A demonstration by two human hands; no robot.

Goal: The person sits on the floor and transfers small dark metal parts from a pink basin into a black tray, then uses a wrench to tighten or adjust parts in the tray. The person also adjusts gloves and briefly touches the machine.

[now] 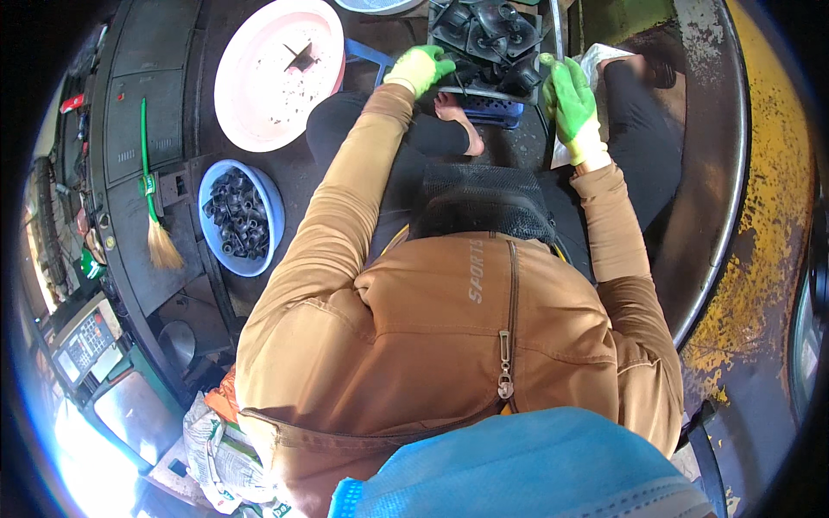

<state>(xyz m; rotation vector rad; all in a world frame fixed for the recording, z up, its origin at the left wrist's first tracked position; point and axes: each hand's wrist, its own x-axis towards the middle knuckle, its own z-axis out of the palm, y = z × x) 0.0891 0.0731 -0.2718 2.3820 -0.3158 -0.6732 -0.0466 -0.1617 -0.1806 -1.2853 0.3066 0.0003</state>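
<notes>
My left hand, in a yellow-green glove, is at the near left corner of a metal tray. Its fingers are curled together at the tray's edge; whatever they may hold is too small to make out. Black moulded rubber parts with square flanges lie heaped in the tray. Just off the tray's near right corner is my right hand, gloved in bright green. Its fingers are stretched out and the thumb stands apart, with nothing visible in it.
A blue plastic stool shows under the tray. Left of my knees stand a large pink basin with dark specks and a blue basin of small black parts. Dark cabinets with a green-handled broom line the left; a worn yellow machine side curves along the right.
</notes>
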